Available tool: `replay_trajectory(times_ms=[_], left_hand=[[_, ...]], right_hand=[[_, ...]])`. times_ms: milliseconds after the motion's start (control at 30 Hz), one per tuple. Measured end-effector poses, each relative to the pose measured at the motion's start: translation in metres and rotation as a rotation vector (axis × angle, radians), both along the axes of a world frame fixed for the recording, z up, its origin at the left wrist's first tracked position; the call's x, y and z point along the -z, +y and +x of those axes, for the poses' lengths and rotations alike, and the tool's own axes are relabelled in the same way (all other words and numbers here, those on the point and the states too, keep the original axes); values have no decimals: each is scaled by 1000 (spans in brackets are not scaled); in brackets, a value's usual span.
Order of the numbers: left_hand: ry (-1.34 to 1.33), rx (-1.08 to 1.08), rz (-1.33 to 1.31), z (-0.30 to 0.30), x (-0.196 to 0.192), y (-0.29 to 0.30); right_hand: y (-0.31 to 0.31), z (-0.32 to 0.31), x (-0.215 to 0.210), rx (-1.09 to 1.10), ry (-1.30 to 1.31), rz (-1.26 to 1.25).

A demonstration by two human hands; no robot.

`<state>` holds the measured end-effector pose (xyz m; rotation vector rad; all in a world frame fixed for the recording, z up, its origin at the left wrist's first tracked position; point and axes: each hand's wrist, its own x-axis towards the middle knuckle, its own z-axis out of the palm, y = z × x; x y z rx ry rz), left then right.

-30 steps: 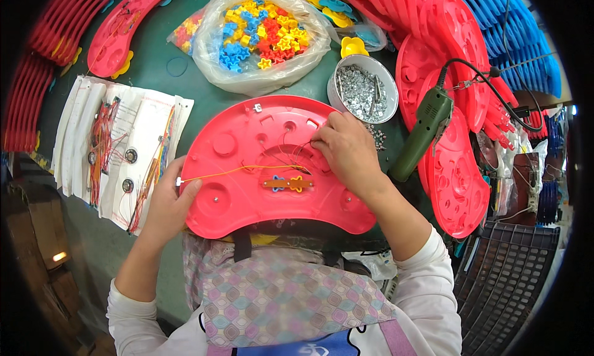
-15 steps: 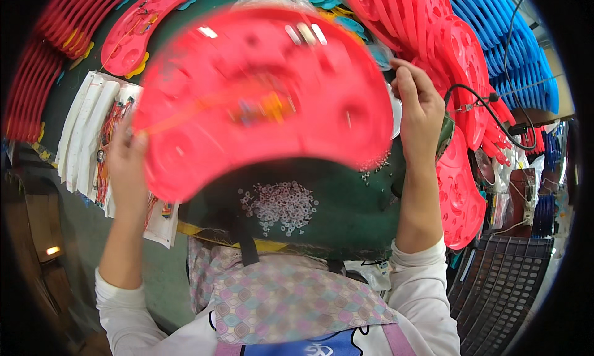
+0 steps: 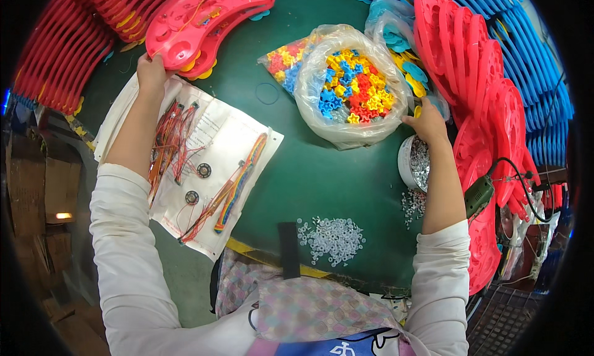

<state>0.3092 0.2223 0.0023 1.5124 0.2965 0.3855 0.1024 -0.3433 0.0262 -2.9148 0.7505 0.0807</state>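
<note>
With my left hand [image 3: 151, 74] I grip the lower end of a red curved plastic panel [image 3: 179, 53], fingers closed on its edge. The panel has round hollows and a thin wire on it, and lies over another red panel with yellow and blue tabs. My right hand [image 3: 427, 127] reaches to the yellow and blue flat plastic pieces [image 3: 414, 84] at the right, thumb and fingers apart around a yellow piece; a firm hold on it does not show. Just below that hand stands a white round tub [image 3: 406, 163] of small screws.
A clear plastic bag [image 3: 309, 111] holds red, yellow and blue star pieces. White sheets [image 3: 235, 124] carry wires and small round speakers. Small clear washers [image 3: 334, 240] lie in a heap near the front edge. Red panels [image 3: 495, 96] and blue panels [image 3: 526, 53] stand stacked right, beside a green electric screwdriver [image 3: 477, 198].
The red panel has moved from in front of me to the far left, onto another panel. My right hand has come away from it to the plastic pieces. The star bag and sheets are uncovered.
</note>
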Motion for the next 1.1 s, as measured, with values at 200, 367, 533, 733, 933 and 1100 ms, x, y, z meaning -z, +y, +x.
replay_trajectory(times_ms=[200,367,533,733,933,1100], left_hand=[[168,386,-129,-4,-21,13],[228,537,-185,-14,-30,5],[-43,276,436,-21,-20,-23],[-146,993,175,-182,-68,-167],[222,1481,700,-223,-72,-172],[334,1576,968,-252,-55,-138]], right_hand=[[-19,4,10,-33,-29,-31],[-32,2,11,-87,-74,-83],[-4,-7,-13,-138,-694,-210],[106,-62,-47,-411,-596,1120],[136,-72,-39,-652,-272,945],[25,2,-12,-177,-659,147]])
